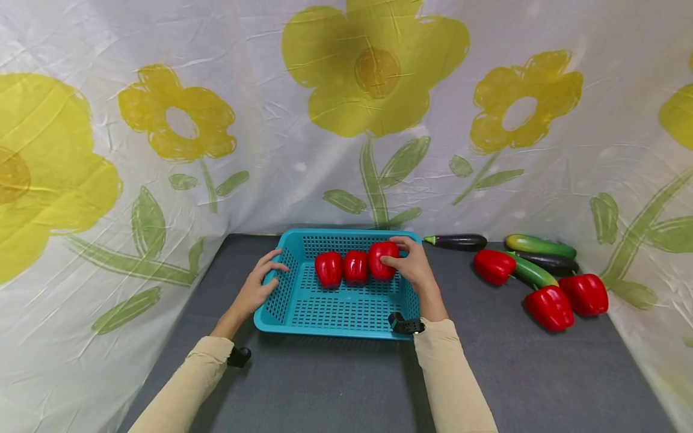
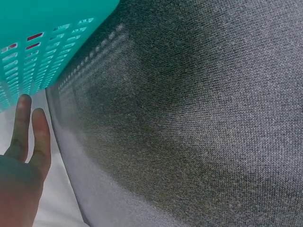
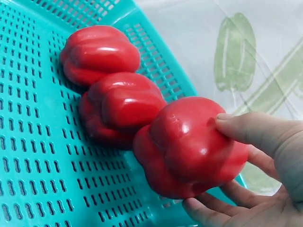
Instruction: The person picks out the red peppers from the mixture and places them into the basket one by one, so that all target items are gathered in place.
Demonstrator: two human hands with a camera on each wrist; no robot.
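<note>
My right hand [image 1: 411, 262] pinches a red bell pepper [image 1: 382, 260] at the right end of a row in the blue plastic basket [image 1: 346, 330]. In the right wrist view the thumb presses on top of this pepper [image 3: 189, 146] and fingers reach beneath it. Two more red peppers, a middle one [image 1: 355, 267] and a left one [image 1: 328, 269], sit beside it in the basket. At the basket's left rim is my left hand [image 1: 258, 287], its fingers spread. In the left wrist view two fingers [image 2: 41, 137] stand fairly straight by the perforated wall; whether they touch it I cannot tell.
Right of the basket lie three red peppers, one nearest [image 1: 549, 308], a green cucumber [image 1: 533, 272], a yellow-green cucumber [image 1: 541, 245] and a dark eggplant [image 1: 549, 263]. Another eggplant [image 1: 460, 242] is near the back edge. A flowered curtain [image 1: 303, 180] hangs behind the grey table [image 1: 335, 385].
</note>
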